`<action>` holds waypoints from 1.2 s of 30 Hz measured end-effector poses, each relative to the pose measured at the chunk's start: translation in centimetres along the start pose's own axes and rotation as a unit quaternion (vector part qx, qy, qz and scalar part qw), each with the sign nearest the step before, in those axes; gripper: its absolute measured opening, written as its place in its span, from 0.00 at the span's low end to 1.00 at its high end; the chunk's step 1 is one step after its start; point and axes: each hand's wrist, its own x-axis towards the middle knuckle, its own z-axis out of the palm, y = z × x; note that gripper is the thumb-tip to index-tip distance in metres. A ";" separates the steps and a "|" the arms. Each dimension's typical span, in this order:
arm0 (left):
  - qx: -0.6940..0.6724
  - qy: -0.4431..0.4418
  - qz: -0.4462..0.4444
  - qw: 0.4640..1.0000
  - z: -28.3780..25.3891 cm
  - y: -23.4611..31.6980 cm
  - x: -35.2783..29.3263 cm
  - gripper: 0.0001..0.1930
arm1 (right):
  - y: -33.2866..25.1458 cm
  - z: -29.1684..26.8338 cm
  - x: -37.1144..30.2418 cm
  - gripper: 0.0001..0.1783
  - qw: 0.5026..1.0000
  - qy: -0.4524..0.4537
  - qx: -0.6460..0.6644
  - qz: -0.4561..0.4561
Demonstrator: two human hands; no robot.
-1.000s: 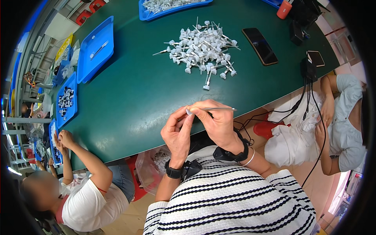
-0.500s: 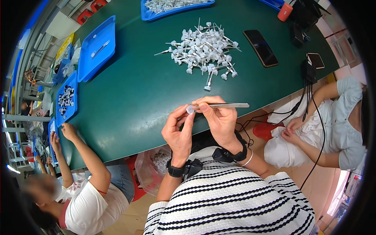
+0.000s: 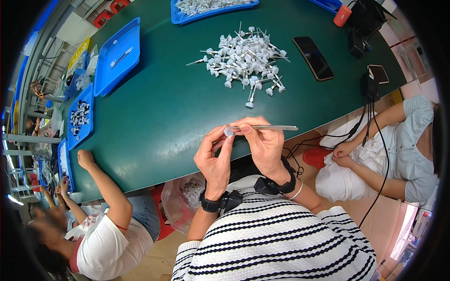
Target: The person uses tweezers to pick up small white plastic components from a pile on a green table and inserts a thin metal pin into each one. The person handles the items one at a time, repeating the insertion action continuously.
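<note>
My left hand [image 3: 214, 154] pinches a small translucent round plastic part [image 3: 228, 132] between thumb and fingertips, close to the table's near edge. In my right hand [image 3: 263, 145] is a pair of metal tweezers [image 3: 279, 127], lying nearly level; their tips reach to the small part, though the fingers hide much of the contact. Farther off on the table lies a loose heap of white plastic pieces with metal stems [image 3: 246, 58]. One such piece [image 3: 251, 98] sits at the heap's near side.
On the green table [image 3: 159, 107] a blue tray [image 3: 133, 51] with tweezers is at left, beside a blue tray of dark parts [image 3: 89, 131]. A phone [image 3: 313, 58] lies right of the heap. A person [image 3: 112, 225] works at left; another [image 3: 375, 154] sits at right by hanging cables. A clear bag [image 3: 176, 210] is below.
My hands and the small part have hardly moved; the tweezers have turned slightly. At left, the co-worker's hands have moved apart, one drawing back toward the table edge.
</note>
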 end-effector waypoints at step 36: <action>-0.138 -0.045 -0.125 0.981 -0.8 -0.2 0.2 0.14 | -0.9 -1.5 1.3 0.06 0.988 -0.099 -0.109 -0.049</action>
